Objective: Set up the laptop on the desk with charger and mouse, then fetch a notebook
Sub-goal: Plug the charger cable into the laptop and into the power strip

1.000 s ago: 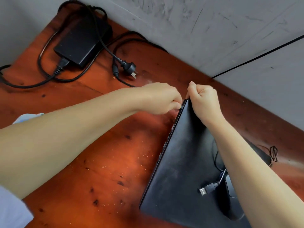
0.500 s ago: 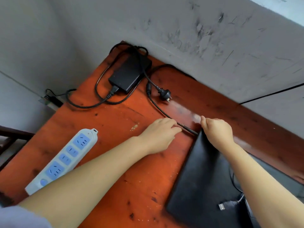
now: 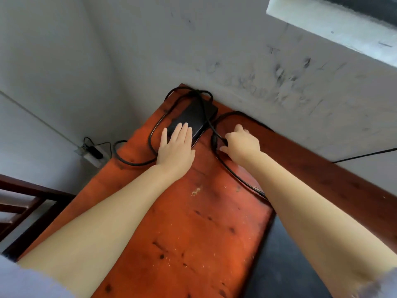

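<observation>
Desk (image 3: 193, 233) orange-red, dark-speckled; charger (image 3: 194, 117) black; cable (image 3: 236, 177) black; wall (image 3: 150, 50) grey, scuffed.

Both arms stretched forward. Left hand (image 3: 176, 145) flat, fingers straight, mid-frame; right hand (image 3: 241, 143) beside it, fingers curled.

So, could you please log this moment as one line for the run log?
left hand: flat on charger brick | right hand: grips charger cable | laptop: closed | desk

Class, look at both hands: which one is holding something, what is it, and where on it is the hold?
The right hand grips the black charger cable near its plug end. The left hand lies flat on the charger brick, holding nothing.
</observation>
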Motion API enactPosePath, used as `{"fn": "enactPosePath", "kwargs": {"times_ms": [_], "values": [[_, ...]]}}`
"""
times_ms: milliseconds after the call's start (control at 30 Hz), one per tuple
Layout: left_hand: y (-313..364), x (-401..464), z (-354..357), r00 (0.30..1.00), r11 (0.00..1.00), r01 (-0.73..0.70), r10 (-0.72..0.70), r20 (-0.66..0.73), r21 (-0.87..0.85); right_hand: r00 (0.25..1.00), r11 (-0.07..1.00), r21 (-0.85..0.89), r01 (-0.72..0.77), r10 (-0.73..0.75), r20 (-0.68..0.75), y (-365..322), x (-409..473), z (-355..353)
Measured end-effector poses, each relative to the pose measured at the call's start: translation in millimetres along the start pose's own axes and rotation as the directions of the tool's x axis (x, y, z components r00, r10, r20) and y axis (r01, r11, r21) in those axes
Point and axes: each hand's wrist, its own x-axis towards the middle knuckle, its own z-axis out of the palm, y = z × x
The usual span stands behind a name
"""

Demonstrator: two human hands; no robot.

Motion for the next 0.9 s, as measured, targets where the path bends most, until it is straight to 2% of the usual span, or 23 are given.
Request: {"fn": "enactPosePath", "kwargs": {"times_ms": [67, 167, 233, 267, 300, 367, 400, 433, 500, 567, 667, 733, 800, 900], "values": [[-3.5, 1.8, 5.9, 0.995, 1.000, 0.005, -0.003, 0.099, -0.029, 0.998, 1.000, 0.004, -0.024, 0.024, 0.056, -1.8, 0.5, -1.2], [-3.6, -1.3, 12.5, 0.990, 0.997, 0.013, -0.003, 0.138, -0.076, 0.999, 0.998, 0.062, -0.027, 0.024, 0.039, 1.1, -5.2, -15.6], [-4.6, -1.4, 11.7, 0.988, 0.995, 0.012, 0.002, 0.152, -0.094, 1.000, 0.975, 0.222, -0.013, 0.015, -0.005, 3.7, -12.0, -31.9], [-5.8, -1.1, 9.6, 0.986, 0.994, 0.011, 0.007, 0.169, -0.105, 1.000, 0.932, 0.361, -0.007, 0.015, -0.017, 2.8, -17.1, -40.6], [-7.5, -1.0, 6.6, 0.981, 0.993, 0.009, 0.013, 0.192, -0.118, 1.000, 0.846, 0.533, -0.006, 0.013, -0.010, 0.2, -23.9, -49.6], [-12.0, -4.3, -0.3, 0.970, 0.991, -0.006, 0.038, 0.241, -0.132, 0.997, 0.552, 0.833, -0.032, -0.037, 0.063, -10.1, -39.9, -65.0], [-15.0, -9.4, -3.5, 0.964, 0.991, -0.012, 0.048, 0.260, -0.136, 0.990, 0.406, 0.912, -0.056, -0.093, 0.102, -16.2, -48.2, -70.5], [-19.1, -17.6, -6.1, 0.963, 0.989, -0.009, 0.049, 0.266, -0.148, 0.978, 0.282, 0.954, -0.097, -0.152, 0.144, -22.9, -55.9, -73.7], [-29.7, -43.9, -8.5, 0.972, 0.979, 0.017, 0.032, 0.231, -0.204, 0.936, 0.103, 0.973, -0.204, -0.272, 0.225, -36.4, -67.7, -73.4], [-44.7, -79.7, -7.1, 0.991, 0.961, 0.038, -0.001, 0.135, -0.273, 0.893, 0.017, 0.957, -0.290, -0.355, 0.277, -52.7, -77.3, -66.6], [-71.8, -138.2, -0.2, 0.987, 0.919, 0.146, -0.161, -0.012, -0.367, 0.870, 0.001, 0.940, -0.341, -0.378, 0.316, -77.6, -88.9, -48.4], [-86.0, -173.2, 6.1, 0.958, 0.882, 0.244, -0.283, -0.038, -0.403, 0.860, -0.006, 0.936, -0.352, -0.397, 0.321, -95.1, -94.8, -34.6], [-90.0, -200.3, 13.8, 0.937, 0.855, 0.314, -0.349, -0.009, -0.413, 0.861, 0.039, 0.950, -0.309, -0.414, 0.297, -114.0, -99.3, -21.1], [-87.5, -222.8, 27.8, 0.921, 0.858, 0.385, -0.382, 0.078, -0.339, 0.884, 0.186, 0.971, -0.148, -0.415, 0.215, -141.7, -103.3, -3.5]]}}
